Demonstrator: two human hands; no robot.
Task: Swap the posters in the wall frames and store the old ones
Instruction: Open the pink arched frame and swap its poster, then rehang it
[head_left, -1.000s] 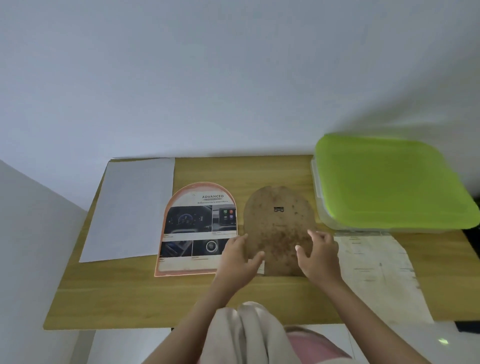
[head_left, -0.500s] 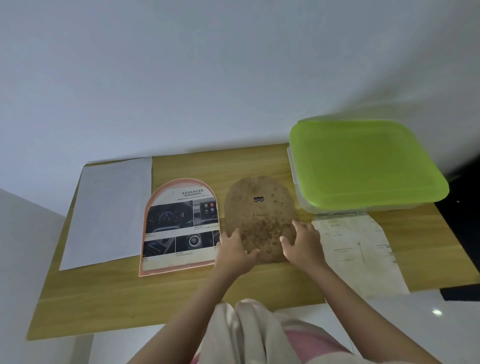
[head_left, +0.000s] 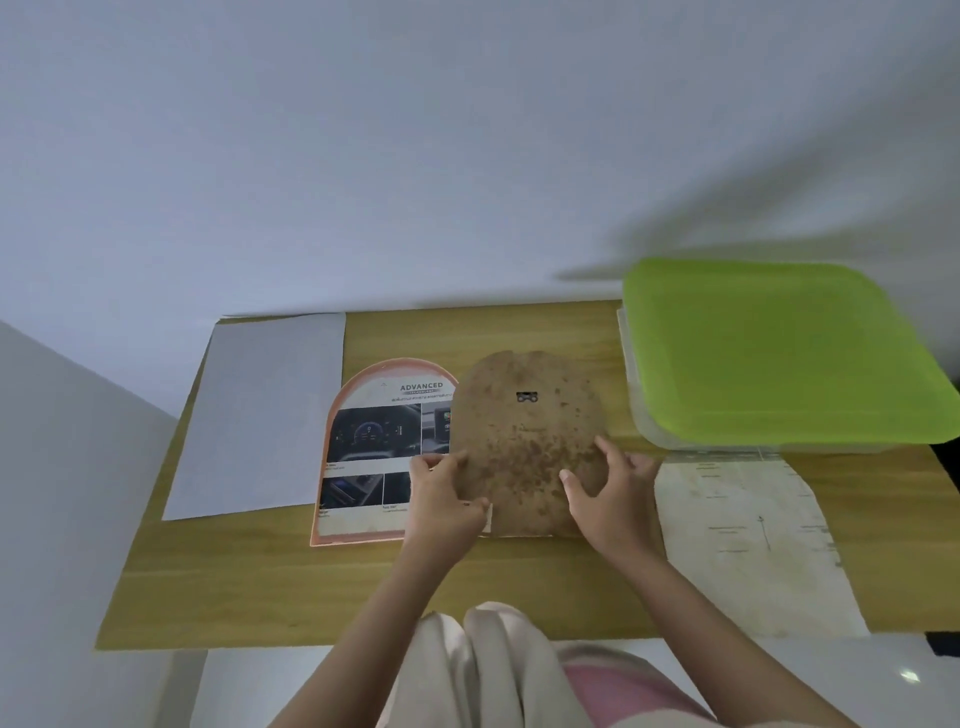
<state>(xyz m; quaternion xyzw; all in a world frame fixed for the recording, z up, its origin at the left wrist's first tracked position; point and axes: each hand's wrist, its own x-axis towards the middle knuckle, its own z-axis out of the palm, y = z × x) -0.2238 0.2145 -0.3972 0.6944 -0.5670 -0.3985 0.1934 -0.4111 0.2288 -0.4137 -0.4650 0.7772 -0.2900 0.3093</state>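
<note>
Item 1. Cream-and-pink clothing (head_left: 498, 670) of the person, at the nearest edge of the view.

Item 2. Light wooden table (head_left: 260, 587), bearing all that follows.

Item 3. Left hand (head_left: 447, 501) and right hand (head_left: 608, 493). Each grips a lower side edge of item 4, thumb on top and fingers curled at the rim; how far the fingers reach beneath cannot be told.

Item 4. Brown speckled arch-shaped fibreboard backing panel (head_left: 524, 441), small metal hanger (head_left: 528, 398) near its top. It sits at the table's middle, overlapping the right edge of item 5. Judged light, thin and stiff; likely to crack or shed at the edges if bent. Best taken at both sides, as here, and kept flat.

Item 5. Arch-shaped orange-bordered poster headed "ADVANCED" (head_left: 374, 452), face up, just left of the panel. Judged limp and easily creased; slide or lift by two edges.

Item 6. Pale printed paper sheet (head_left: 748, 540), right, near the table's front edge.

Item 7. Plain white rectangular sheet (head_left: 265, 410), far left.

Item 8. Clear plastic storage box with lime-green lid (head_left: 779, 353), far right, lid on.
</note>
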